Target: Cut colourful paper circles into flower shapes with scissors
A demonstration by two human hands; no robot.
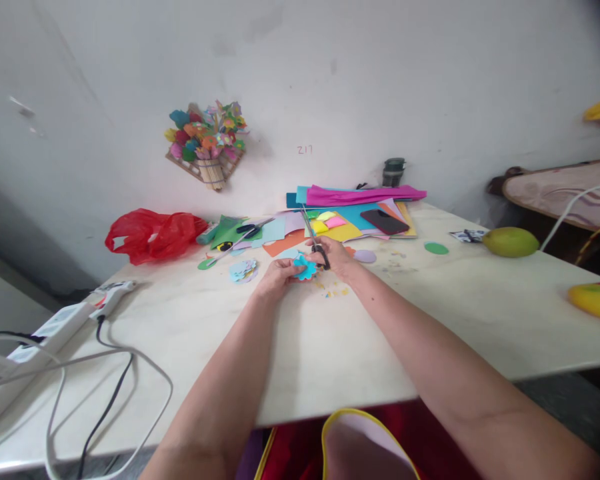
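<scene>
Blue paper (307,267) is pinched by the fingers of the left hand (279,272) over the worktop (340,353); at its two o'clock, scissors (322,255) are gripped by the right hand (337,255). Probably light and easily creased, it is best held near its middle.

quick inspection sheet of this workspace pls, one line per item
Surface: pale table, small paper scraps strewn near the hands
Job's things: blue scalloped paper and scissors, both in hand
Clutter: red plastic bag, phone, yellow-green fruit
Hands: left hand pinches the paper; right hand grips the scissors
Cables: white cable looping over the table's left side
Surroundings: wall with flower decoration
</scene>
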